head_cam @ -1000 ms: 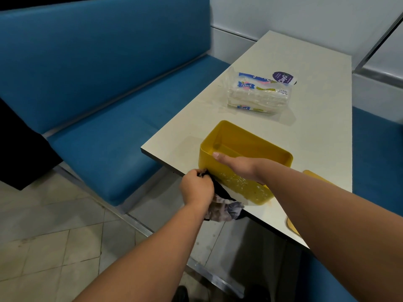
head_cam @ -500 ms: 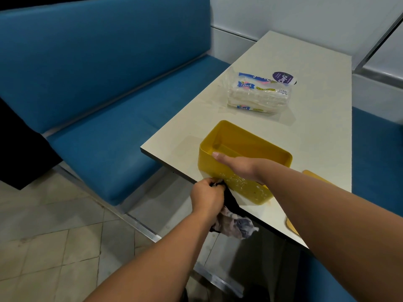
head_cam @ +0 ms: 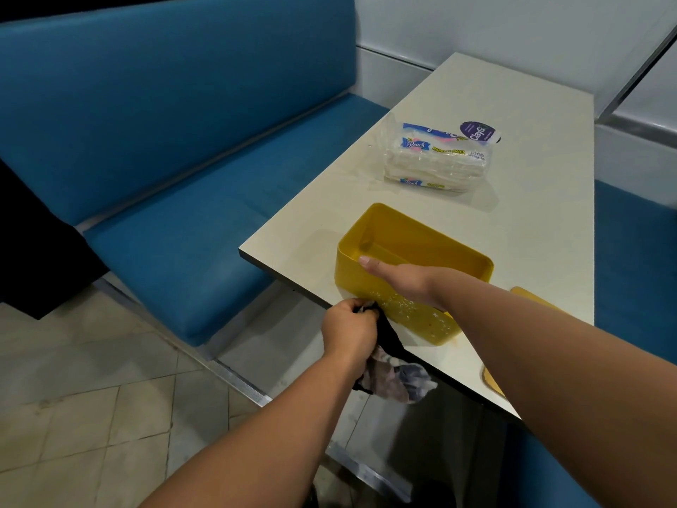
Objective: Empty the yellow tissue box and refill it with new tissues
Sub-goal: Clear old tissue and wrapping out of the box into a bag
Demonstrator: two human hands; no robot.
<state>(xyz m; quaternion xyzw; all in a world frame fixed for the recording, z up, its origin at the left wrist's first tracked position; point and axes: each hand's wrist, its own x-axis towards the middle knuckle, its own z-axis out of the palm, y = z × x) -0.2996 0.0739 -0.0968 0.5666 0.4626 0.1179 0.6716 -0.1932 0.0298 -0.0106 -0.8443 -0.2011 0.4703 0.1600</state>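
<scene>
The yellow tissue box (head_cam: 399,229) stands open and empty near the table's front left corner, its near wall speckled with wet spots. My right hand (head_cam: 394,275) lies across the box's near rim, thumb extended along the top; its fingers are hidden inside. My left hand (head_cam: 348,330) grips a dark patterned cloth (head_cam: 394,372) against the box's lower left corner at the table edge, the rest of the cloth hanging below the table. A sealed pack of paper towels (head_cam: 436,161) lies farther back on the table.
The cream table (head_cam: 531,221) runs back to a white wall. A yellow lid (head_cam: 492,379) lies at the table's near edge, mostly hidden by my right forearm. Blue bench seats (head_cam: 176,221) flank both sides. Tiled floor lies below left.
My left hand with the cloth has slid rightward along the table edge, from the box's left corner toward its near side. My right hand and the box have stayed put.
</scene>
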